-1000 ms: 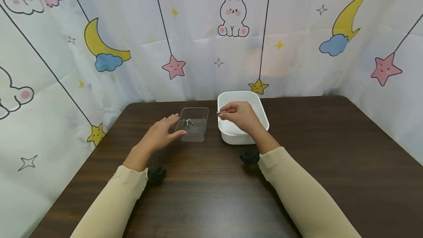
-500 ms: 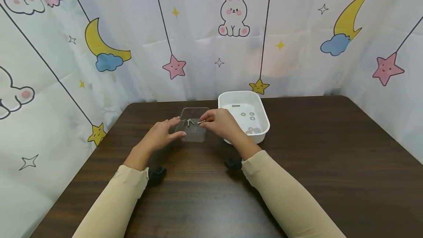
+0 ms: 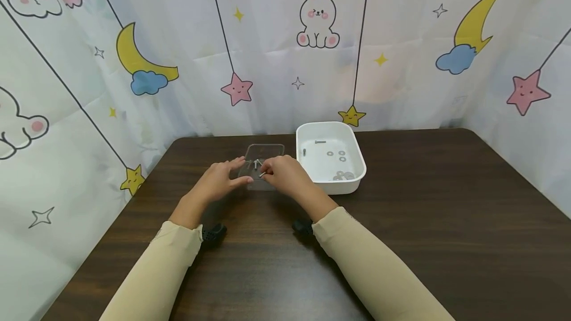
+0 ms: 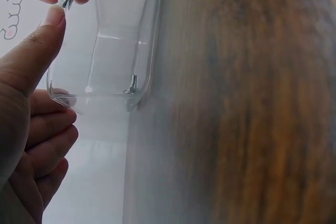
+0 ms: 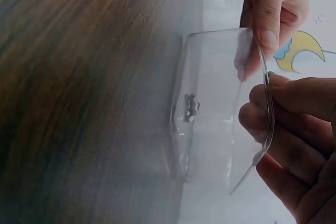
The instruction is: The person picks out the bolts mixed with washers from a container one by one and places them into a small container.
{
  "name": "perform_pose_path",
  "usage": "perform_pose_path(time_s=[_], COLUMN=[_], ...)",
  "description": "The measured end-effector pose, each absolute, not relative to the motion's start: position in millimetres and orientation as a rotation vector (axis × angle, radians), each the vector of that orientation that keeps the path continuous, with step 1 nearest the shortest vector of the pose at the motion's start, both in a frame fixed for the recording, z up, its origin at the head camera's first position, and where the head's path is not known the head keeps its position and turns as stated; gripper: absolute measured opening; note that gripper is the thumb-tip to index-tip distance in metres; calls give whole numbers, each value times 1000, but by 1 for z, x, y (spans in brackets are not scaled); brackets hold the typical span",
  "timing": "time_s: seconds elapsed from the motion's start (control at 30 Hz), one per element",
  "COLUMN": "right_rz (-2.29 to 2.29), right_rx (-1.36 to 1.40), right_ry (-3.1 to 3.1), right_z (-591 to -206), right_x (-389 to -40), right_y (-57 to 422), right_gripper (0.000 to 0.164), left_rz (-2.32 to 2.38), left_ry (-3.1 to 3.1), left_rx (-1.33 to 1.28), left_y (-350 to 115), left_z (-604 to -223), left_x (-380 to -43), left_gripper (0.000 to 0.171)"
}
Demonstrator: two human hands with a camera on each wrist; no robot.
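Head view: right hand (image 3: 286,175) pinches screw (image 3: 261,175); left hand (image 3: 218,181) touches clear box (image 3: 259,185).

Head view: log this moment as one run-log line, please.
right hand: pinches a screw | left hand: beside clear box | clear box: loose screws inside | white bin: bolts and washers inside
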State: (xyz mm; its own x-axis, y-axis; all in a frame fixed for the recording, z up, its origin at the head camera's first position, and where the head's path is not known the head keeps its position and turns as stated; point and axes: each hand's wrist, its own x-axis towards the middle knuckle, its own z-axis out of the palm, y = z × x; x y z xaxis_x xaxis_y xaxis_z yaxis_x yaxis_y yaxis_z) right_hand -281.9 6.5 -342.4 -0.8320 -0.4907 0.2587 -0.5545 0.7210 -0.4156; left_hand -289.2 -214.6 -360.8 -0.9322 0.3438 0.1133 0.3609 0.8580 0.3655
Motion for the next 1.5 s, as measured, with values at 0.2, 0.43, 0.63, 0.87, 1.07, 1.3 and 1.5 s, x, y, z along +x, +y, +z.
perform_pose_path(time_s=[0.2, 0.43, 0.63, 0.87, 1.07, 1.3, 1.5], right_rz=[722, 715, 699, 696, 703, 705, 719], right_rx=[855, 858, 848, 841, 830, 840, 853], right_ry=[-2809, -2824, -2818, -2827, -2836, -2829, -2815], right_z=[-342, -342, -341, -343, -343, -343, -343], right_x=[-281, -279, -279, -280, -280, -280, -280], right_y=[6, 6, 5, 4, 4, 5, 5], right_gripper=[19, 21, 21, 22, 22, 23, 23], left_rz=[-594, -606, -596, -601, -622, -624, -612], left_ry=[-2976, -2989, -2987, -2996, -3002, -3000, -3000], left_rx=[-570, -558, -562, -550, -548, -543, -553], left_y=[-214, -215, -215, -215, -214, -214, -214], left_z=[-361, -361, -361, -361, -361, -360, -360], left_x=[-289, -289, -291, -291, -291, -291, -291], left_gripper=[77, 77, 75, 74, 75, 75, 76])
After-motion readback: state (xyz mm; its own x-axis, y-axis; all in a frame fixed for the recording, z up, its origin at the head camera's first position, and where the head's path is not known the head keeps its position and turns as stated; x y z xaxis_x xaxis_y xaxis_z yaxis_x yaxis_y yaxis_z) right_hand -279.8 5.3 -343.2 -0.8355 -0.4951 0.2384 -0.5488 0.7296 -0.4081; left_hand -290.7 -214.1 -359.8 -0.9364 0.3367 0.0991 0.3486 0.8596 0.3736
